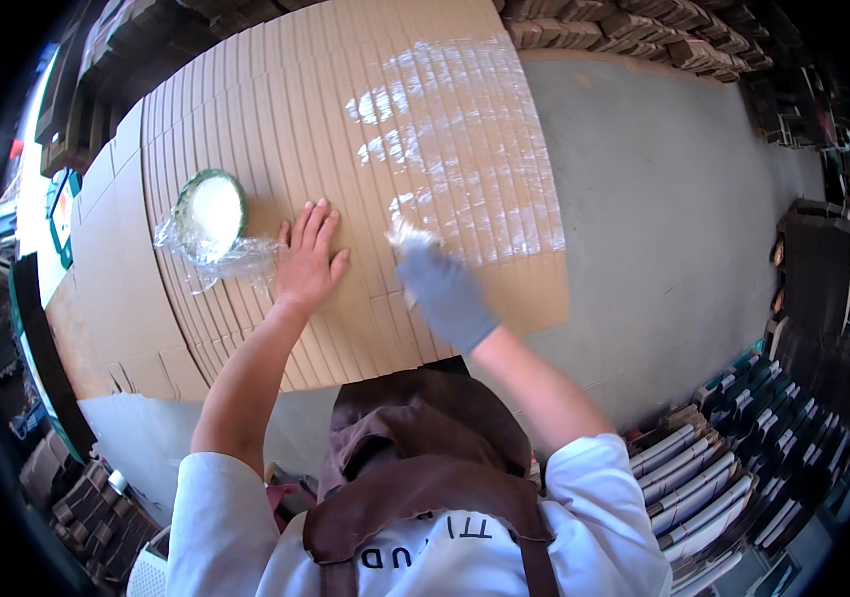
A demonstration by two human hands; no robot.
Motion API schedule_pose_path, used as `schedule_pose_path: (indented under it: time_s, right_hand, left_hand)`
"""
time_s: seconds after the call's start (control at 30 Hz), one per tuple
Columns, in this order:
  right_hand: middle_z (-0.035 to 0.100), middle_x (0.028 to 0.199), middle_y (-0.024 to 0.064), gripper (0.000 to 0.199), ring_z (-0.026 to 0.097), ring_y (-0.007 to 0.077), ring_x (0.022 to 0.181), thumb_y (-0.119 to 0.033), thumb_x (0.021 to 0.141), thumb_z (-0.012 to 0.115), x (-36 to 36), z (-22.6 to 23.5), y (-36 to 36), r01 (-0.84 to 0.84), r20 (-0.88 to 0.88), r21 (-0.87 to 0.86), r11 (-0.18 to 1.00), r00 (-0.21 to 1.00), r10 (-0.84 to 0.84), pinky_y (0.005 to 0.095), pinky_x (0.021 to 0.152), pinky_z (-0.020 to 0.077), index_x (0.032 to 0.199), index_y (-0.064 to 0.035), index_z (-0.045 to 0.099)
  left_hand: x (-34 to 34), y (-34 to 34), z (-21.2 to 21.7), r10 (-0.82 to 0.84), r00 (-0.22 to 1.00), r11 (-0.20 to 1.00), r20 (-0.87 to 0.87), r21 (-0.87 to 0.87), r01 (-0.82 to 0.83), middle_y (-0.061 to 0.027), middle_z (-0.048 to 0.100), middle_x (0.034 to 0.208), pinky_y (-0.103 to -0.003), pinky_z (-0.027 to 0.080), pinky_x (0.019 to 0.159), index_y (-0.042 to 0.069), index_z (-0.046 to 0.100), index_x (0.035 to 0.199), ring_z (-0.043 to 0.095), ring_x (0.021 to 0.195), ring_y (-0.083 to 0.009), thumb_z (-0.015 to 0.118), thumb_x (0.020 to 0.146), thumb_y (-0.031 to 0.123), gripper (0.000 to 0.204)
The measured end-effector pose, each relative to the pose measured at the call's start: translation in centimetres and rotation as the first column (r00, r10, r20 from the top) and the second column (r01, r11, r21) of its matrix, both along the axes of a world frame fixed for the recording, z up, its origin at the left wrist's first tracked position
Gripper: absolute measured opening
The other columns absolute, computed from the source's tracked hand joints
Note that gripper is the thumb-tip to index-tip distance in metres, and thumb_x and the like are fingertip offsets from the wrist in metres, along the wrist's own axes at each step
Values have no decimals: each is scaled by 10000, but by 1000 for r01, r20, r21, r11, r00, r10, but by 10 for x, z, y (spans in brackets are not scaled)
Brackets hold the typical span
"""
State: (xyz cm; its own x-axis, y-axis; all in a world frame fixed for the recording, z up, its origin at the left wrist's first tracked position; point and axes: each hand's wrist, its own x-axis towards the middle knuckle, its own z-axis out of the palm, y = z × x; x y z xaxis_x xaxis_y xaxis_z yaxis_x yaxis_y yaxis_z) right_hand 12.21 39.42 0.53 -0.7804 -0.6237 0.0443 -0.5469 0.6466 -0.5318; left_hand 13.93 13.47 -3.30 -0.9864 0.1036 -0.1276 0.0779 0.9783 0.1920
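A fanned stack of flat cardboard sheets (276, 129) lies before me, its right part shiny with wet white glue (465, 139). My left hand (308, 261) is bare and rests flat, fingers apart, on the dry cardboard. My right hand (442, 289) wears a grey glove and presses a small white wad (407, 237) against the sheets at the lower edge of the glued patch. A green-rimmed bowl of white glue (211, 211) sits in crumpled clear plastic (231, 261) just left of my left hand.
A grey concrete floor (674, 219) stretches to the right of the stack. Stacks of folded cartons (634, 30) line the far edge. Bundles of dark and white printed cartons (724, 478) stand at the lower right. More bundles (97, 507) sit at the lower left.
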Motion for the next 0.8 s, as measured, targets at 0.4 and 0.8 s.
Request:
schedule_pose_path:
  time_s: [0.4,0.8]
  right_hand:
    - [627,1024,154,214,650,355,897,-54,880,550,-80,0,-17,230,-34,-6,973,973,-230,448,779,552,1081,-80,620]
    - [650,1086,144,222,657,361,914,-115,940,527,-135,-3,-53,470,-93,-77,879,875,-476,440,789,553,1129,-105,644]
  left_hand:
    - [5,-9,3,0,1000,1000,-3,16,0,-27,290,1606,-554,222,1177,133,427,1454,220,1501,-201,574,914,402,621]
    - [2,-6,-4,-29,999,989,-25,142,32,-52,288,1608,-586,224,1163,115,427,1458,225,1498,-226,558,934,403,612]
